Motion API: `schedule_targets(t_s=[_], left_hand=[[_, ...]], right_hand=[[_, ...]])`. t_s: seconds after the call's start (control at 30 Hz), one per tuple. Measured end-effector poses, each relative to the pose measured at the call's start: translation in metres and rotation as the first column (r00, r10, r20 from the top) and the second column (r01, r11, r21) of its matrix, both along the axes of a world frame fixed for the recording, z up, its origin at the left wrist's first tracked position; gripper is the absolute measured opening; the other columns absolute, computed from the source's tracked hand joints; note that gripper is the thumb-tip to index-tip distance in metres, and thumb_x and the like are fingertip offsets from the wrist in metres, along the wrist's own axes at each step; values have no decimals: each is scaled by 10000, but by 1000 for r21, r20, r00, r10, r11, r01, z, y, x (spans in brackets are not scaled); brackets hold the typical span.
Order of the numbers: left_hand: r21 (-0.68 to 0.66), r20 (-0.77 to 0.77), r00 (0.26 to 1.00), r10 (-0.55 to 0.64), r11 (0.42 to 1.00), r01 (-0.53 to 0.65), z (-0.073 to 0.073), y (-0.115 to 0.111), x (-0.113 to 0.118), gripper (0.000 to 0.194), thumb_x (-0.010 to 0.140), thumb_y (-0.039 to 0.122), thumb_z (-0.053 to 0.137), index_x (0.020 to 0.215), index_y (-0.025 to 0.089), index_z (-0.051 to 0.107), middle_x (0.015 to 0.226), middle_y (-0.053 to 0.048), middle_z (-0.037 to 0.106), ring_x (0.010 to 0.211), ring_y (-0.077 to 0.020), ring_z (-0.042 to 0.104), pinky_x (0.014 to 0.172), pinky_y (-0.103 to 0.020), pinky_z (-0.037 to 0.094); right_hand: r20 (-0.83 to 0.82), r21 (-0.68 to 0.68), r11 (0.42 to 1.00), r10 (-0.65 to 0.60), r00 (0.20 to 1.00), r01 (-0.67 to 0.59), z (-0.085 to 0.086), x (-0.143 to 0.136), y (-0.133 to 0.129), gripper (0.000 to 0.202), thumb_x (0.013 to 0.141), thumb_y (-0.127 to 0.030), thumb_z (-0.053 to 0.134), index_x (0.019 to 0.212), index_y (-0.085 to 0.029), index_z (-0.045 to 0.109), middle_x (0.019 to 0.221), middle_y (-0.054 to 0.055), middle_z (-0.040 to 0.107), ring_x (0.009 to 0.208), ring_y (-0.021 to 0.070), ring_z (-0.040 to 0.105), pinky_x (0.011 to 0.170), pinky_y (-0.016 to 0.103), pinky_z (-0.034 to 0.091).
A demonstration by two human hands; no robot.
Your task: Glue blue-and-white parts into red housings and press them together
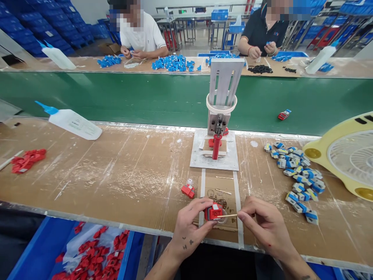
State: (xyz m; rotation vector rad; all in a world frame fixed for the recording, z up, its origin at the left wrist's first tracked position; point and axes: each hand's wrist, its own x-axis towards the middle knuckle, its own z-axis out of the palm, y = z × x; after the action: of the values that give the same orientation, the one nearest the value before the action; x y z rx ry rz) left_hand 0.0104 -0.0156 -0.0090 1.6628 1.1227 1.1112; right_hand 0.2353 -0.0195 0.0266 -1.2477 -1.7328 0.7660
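Low over the cardboard-topped bench, my left hand [192, 223] pinches a small red and grey plastic part [213, 212] by its sides, its hollow face towards me. My right hand [264, 223] is closed on a thin wooden stick [229, 216], whose far tip reaches the part's recess; whether it touches is hard to tell. Partly hidden behind the part is a small clear round dish [223, 218]. Another red part [188, 190] lies just beyond my left hand. More cotton-tipped sticks [223, 191] rest on the taped cardboard mat [206, 184].
Ahead stands a toggle clamp fixture [216, 146]. Blue and white parts [303, 175] lie beside a yellow fan [323, 155] at right. A bottle [75, 123] and red parts [28, 160] are left. Below is a blue bin [125, 254]. Across the green belt [131, 97], two people handle parts.
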Motion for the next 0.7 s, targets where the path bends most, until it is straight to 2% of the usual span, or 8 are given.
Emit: schedule_targets(t_s=[0.17, 0.33, 0.4, 0.5, 0.6, 0.7], left_hand=[[68, -15, 1000, -10, 998, 11, 1, 1, -4, 282, 837, 282, 798, 1118, 271, 782, 1041, -94, 814, 963, -260, 774, 888, -378, 630], [77, 0, 1000, 13, 997, -13, -2, 0, -4, 273, 825, 278, 814, 1096, 271, 779, 1031, -77, 818, 951, -244, 777, 880, -348, 627], [58, 9, 1000, 26, 998, -27, -4, 0, -5, 262, 820, 275, 815, 1080, 262, 780, 1039, -80, 818, 958, -247, 778, 885, -352, 627], [26, 20, 998, 53, 998, -54, -8, 0, -10, 228, 816, 259, 807, 1043, 248, 786, 1045, -91, 817, 960, -257, 779, 880, -365, 629], [-13, 23, 995, 94, 995, -94, -13, 0, -14, 213, 795, 228, 808, 1007, 244, 789, 1055, -89, 816, 968, -261, 777, 882, -370, 627], [-58, 38, 992, 119, 991, -117, -16, -2, -17, 217, 777, 203, 812, 987, 250, 786, 1070, -79, 815, 975, -254, 776, 891, -364, 623]], right_hand=[[100, 32, 999, 39, 994, -43, 9, 4, 3, 373, 978, -314, 582, 617, -219, 605, 526, -10, 581, 469, 131, 517, 458, 240, 404], [37, 106, 993, 51, 998, -55, 13, 7, 3, 289, 967, -222, 600, 678, -221, 614, 562, -14, 613, 508, 128, 548, 497, 233, 420], [40, 118, 991, 66, 997, -70, 9, 9, 2, 269, 958, -197, 604, 690, -221, 610, 568, -17, 602, 515, 129, 550, 504, 232, 417], [170, 140, 980, 118, 978, -142, -4, 9, 1, 253, 963, -192, 588, 714, -212, 629, 574, -15, 567, 518, 132, 538, 497, 233, 396], [305, 145, 969, 150, 940, -201, -20, 3, 1, 318, 998, -213, 527, 694, -201, 620, 587, -1, 556, 531, 137, 525, 497, 240, 385], [346, 119, 969, 166, 924, -218, -28, -1, 1, 366, 1019, -225, 488, 673, -199, 604, 596, 6, 554, 539, 140, 517, 503, 246, 380]])
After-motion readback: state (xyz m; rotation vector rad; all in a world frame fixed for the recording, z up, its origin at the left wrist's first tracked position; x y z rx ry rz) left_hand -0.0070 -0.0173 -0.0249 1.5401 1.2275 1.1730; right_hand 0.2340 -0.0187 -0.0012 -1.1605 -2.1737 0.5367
